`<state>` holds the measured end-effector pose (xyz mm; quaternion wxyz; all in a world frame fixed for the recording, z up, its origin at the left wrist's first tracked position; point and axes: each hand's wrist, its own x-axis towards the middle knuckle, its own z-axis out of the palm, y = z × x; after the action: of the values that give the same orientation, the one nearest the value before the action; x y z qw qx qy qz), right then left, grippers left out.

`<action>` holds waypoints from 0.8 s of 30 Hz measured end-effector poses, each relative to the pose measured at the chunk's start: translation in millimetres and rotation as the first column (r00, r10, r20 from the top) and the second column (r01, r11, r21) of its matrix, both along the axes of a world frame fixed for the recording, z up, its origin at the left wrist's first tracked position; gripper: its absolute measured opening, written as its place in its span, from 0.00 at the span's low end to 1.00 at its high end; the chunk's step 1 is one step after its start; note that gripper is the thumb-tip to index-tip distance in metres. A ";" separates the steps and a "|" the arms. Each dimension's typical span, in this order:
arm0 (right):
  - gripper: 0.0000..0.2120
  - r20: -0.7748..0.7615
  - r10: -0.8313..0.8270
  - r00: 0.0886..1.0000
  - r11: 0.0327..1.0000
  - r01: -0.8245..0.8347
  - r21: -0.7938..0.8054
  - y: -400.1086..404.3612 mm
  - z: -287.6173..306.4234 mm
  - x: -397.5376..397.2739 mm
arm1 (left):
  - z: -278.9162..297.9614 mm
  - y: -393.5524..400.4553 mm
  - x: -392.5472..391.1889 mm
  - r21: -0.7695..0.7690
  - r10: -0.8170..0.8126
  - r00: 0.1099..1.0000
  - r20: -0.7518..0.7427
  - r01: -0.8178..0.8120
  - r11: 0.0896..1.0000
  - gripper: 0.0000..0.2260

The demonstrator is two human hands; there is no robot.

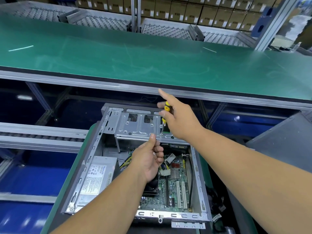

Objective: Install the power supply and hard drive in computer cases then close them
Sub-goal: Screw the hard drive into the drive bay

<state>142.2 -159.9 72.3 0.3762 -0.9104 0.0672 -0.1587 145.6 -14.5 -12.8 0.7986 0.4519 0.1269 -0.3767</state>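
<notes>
The right hand pinches the light, stiff screwdriver by its handle while the left hand, loosely curled, cradles a tiny, easily dropped screw.

Beyond the right hand, the green bench lay bare and open to a reach. Beneath that hand the drive cage roofed the far end of the computer case. Left of the left hand the power supply filled that side. Below both hands, cables and the motherboard crowded the floor, walled by the rim.
</notes>
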 end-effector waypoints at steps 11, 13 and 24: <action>0.24 -0.019 -0.077 0.997 0.992 0.074 -0.102 3.4 8.1 5.2 | -2.4 0.4 0.2 -0.052 0.002 1.000 -0.013 -0.003 0.999 0.10; 0.21 0.017 -0.211 0.977 0.967 0.211 -0.141 5.8 10.0 8.0 | -2.5 0.4 -0.2 -0.062 0.007 1.000 -0.012 -0.008 0.998 0.09; 0.18 0.189 -0.286 0.939 0.875 0.176 0.450 2.3 -1.1 -34.1 | -7.1 -1.3 5.0 -0.214 0.038 0.983 -0.179 -0.077 0.974 0.09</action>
<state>108.2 -157.6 71.2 0.5497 -0.7638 0.1615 -0.2973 150.5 -15.8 -19.9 0.8403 0.3220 0.1667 -0.4031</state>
